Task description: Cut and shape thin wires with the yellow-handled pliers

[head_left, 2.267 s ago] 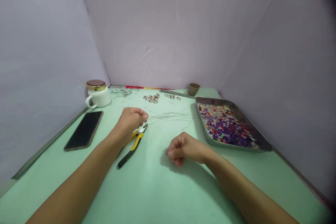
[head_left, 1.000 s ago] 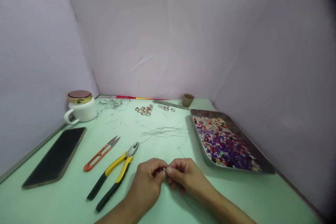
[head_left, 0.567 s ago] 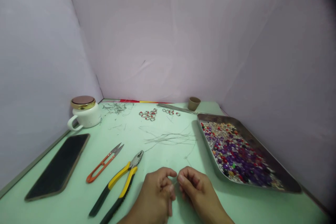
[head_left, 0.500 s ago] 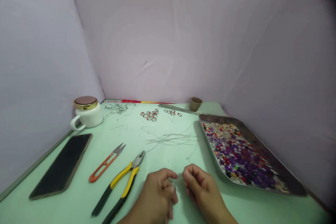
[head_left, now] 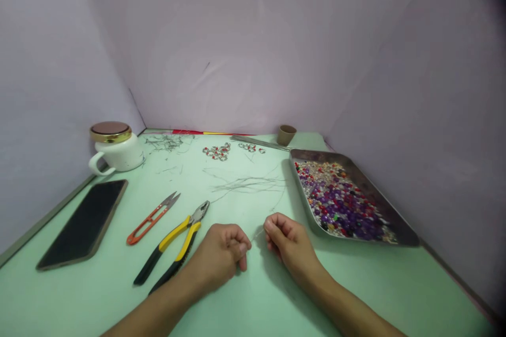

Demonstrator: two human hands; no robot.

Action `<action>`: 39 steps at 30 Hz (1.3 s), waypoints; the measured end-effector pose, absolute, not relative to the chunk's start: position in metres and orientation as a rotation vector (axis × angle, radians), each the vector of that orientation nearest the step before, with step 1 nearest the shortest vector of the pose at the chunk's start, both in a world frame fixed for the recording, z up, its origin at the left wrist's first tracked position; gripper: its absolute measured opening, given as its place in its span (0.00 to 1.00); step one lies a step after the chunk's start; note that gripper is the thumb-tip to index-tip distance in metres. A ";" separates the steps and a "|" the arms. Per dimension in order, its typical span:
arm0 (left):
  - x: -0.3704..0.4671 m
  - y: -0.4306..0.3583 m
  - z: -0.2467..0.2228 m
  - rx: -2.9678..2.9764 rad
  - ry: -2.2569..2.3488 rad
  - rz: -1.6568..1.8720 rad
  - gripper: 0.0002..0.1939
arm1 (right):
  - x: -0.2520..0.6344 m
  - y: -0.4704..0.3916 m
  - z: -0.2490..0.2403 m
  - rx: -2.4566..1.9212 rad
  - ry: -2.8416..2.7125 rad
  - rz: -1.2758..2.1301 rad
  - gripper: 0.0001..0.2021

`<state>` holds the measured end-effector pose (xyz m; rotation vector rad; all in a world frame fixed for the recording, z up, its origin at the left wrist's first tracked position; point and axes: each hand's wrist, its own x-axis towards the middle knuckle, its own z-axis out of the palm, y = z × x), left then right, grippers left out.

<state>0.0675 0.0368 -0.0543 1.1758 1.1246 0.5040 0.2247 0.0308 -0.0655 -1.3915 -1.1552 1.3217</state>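
A thin, faint wire (head_left: 258, 234) spans the small gap between my two hands. My left hand (head_left: 227, 253) is closed, its thumb and index finger pinching one end. On the other side, my right hand (head_left: 288, 242) pinches the wire between thumb and fingertips. Beyond them several loose wires (head_left: 249, 185) lie on the green table. Pliers with yellow and black handles (head_left: 174, 245) rest left of my left hand, jaws pointing away. Small rings of clear and red beads (head_left: 217, 151) lie farther back.
Orange thread snips (head_left: 152, 219), a dark phone (head_left: 83, 224) and a white lidded mug (head_left: 120, 152) are at the left. A metal tray (head_left: 379, 195) of mixed beads stands right. A brown cup (head_left: 286, 135) and wire scraps (head_left: 168, 142) are at the back.
My left fingers have closed into a pinch, and a thin wire now shows between my hands. The whole view has shifted, with the table items appearing higher in the picture.
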 end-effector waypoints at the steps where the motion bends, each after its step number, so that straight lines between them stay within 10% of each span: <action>1: 0.065 0.037 -0.053 1.205 1.112 0.476 0.05 | 0.224 0.029 -0.064 -1.381 -1.184 1.317 0.13; 11: 0.047 0.036 -0.041 1.743 1.037 0.217 0.10 | 0.208 0.006 -0.061 -1.285 -1.333 1.430 0.10; 20: 0.050 0.043 -0.045 2.055 1.453 0.374 0.17 | 0.263 0.035 -0.016 -1.461 -1.358 0.644 0.13; 39: 0.052 0.035 -0.061 2.454 1.509 0.340 0.14 | 0.235 0.059 -0.043 -1.993 -2.267 0.269 0.11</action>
